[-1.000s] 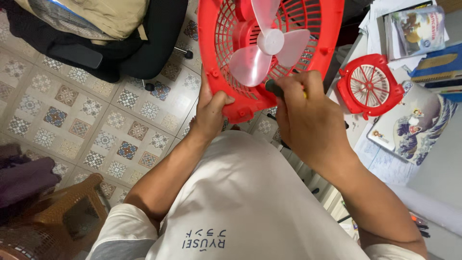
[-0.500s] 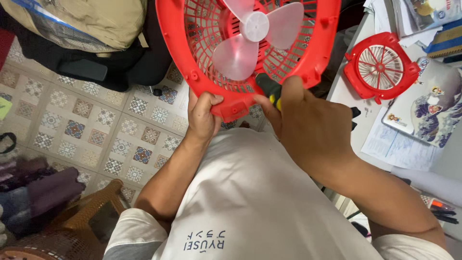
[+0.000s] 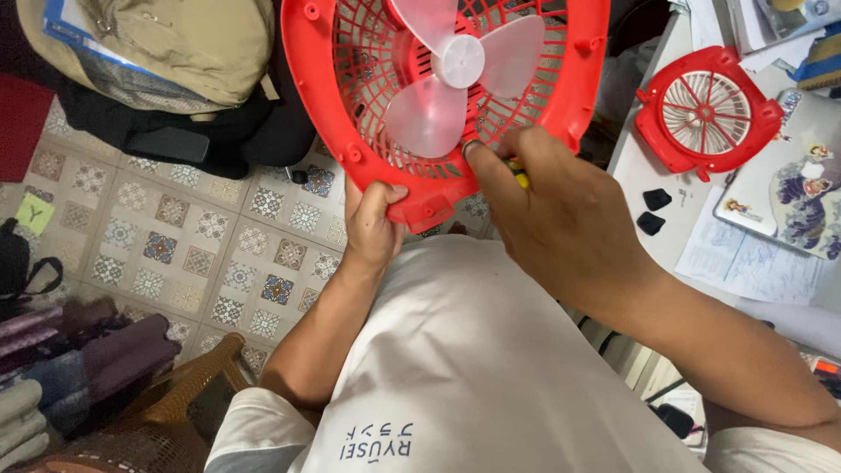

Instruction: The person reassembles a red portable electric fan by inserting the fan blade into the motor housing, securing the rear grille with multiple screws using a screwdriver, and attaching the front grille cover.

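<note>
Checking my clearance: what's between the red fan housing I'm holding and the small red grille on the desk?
Head view: only bare white desk edge separates fan housing from grille.

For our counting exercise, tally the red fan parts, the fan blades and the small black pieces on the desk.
Red fan housing, held by left hand: 1
Red fan grille on desk: 1
Translucent fan blades: 3
Small black pieces: 2
Total: 7

red fan housing [image 3: 350,105] top cut off, tool [image 3: 520,178] mostly hidden

White table [image 3: 644,166]: red fan grille [image 3: 706,109], papers [image 3: 753,263]. Tiled floor [image 3: 175,236].
</note>
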